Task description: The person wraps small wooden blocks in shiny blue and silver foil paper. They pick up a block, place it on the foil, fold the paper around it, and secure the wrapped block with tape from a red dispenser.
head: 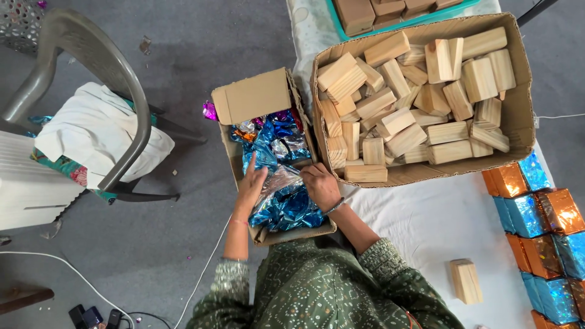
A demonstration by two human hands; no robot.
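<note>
White cloth [426,219] over grey floor [195,73]

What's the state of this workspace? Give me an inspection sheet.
Surface: white cloth-covered table; grey floor.
Job's things: small cardboard box of shiny foil sheets; big box of wooden blocks; one loose block.
Clutter: foil scrap on floor.
Hands: left hand and right hand, both on silver foil, fingers in the box.
Cables: white cable on floor.
Surroundings: grey plastic chair with cloth; foil-wrapped blocks at right.
</note>
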